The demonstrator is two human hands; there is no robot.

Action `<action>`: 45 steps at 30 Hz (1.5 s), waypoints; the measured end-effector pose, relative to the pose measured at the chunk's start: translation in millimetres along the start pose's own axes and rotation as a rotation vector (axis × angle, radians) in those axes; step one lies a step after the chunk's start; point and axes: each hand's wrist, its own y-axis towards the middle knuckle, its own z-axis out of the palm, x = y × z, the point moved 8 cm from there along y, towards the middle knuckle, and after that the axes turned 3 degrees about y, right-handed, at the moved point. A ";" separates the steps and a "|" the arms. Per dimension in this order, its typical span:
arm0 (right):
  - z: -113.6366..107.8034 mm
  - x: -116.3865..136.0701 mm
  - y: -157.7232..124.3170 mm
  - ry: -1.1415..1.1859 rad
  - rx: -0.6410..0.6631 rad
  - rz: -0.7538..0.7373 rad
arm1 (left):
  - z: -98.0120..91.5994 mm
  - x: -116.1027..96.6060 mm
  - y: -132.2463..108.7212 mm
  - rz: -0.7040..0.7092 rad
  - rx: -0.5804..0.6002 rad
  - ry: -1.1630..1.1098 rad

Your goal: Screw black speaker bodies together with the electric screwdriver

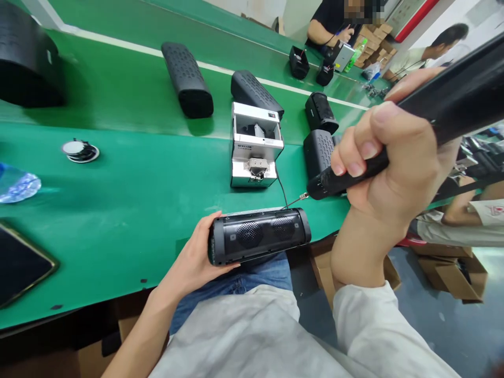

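My left hand grips the left end of a black speaker with two perforated round grilles, near the table's front edge. My right hand is closed round a black electric screwdriver, raised to the right of the speaker. Its thin bit points down and left, with the tip at the speaker's back edge towards the right end. Whether the tip sits on a screw is too small to tell. Behind the speaker stands a silver screw feeder with a small metal pick-up block on its front.
Black textured speaker housings stand along the green table. At the left are a round speaker driver, a clear plastic bag and a dark flat panel. Co-workers sit at the back. Cardboard boxes lie right on the floor.
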 end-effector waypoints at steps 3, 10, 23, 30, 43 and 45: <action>4.7 -12.9 -6.8 0.009 0.050 0.019 | 0.4 0.6 -0.4 -0.009 0.005 0.003; 8.0 -51.7 -41.0 0.081 0.155 0.097 | 0.2 -1.2 -0.9 -0.033 0.020 -0.019; 3.6 -58.9 -45.2 0.105 0.230 0.092 | 0.7 -1.3 -0.2 -0.049 0.030 -0.056; 9.5 -43.5 -29.3 0.092 0.260 0.086 | 0.7 -1.5 0.7 -0.002 -0.008 -0.033; 47.3 -72.6 32.3 -0.102 -0.011 -0.155 | 1.8 -4.3 -1.4 0.016 0.000 -0.030; 45.9 -77.2 33.7 -0.128 -0.026 -0.160 | 2.0 -3.4 -1.4 0.014 0.001 -0.034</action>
